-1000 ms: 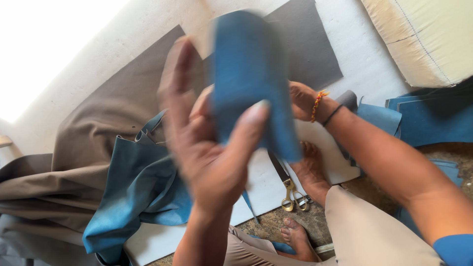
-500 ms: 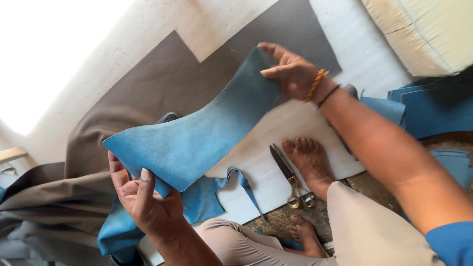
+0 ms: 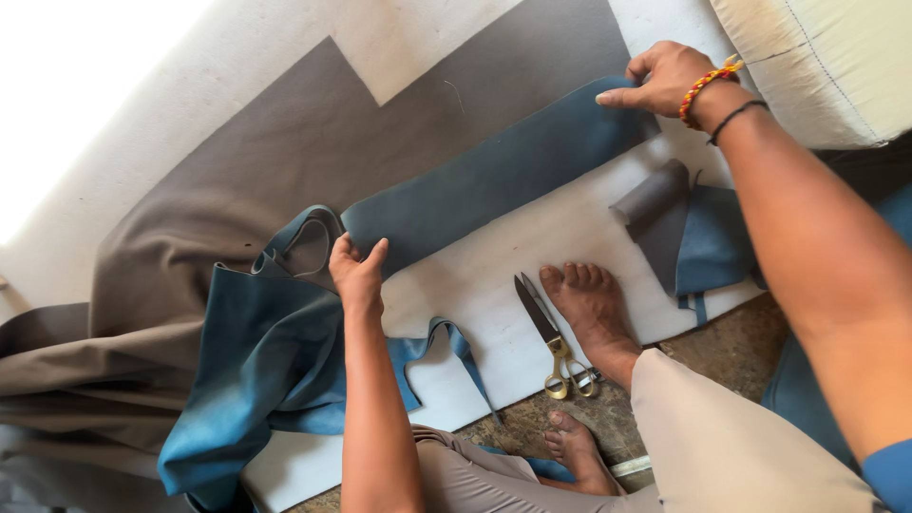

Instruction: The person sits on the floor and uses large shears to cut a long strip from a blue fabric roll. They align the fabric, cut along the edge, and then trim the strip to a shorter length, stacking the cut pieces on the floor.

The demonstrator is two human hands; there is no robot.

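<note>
Lying flat now, the blue strip (image 3: 494,180) stretches between the two hands across the white sheet (image 3: 494,275) and the grey cloth (image 3: 285,161) beyond it; half a second ago it hung in the air, sagging between them, and a second ago it was held up close before the camera. The left hand (image 3: 358,275) has come forward and presses the strip's near end down with fingers spread, not closed around it. The right hand (image 3: 665,78) pinches the far end between thumb and fingers, at the edge of the white sheet. So the strip looks laid out and smoothed rather than carried. Scissors (image 3: 551,337) lie shut, untouched, just right of the left forearm, beside a bare foot (image 3: 594,304). Crumpled blue scraps (image 3: 256,361) sit left of the left hand.
</note>
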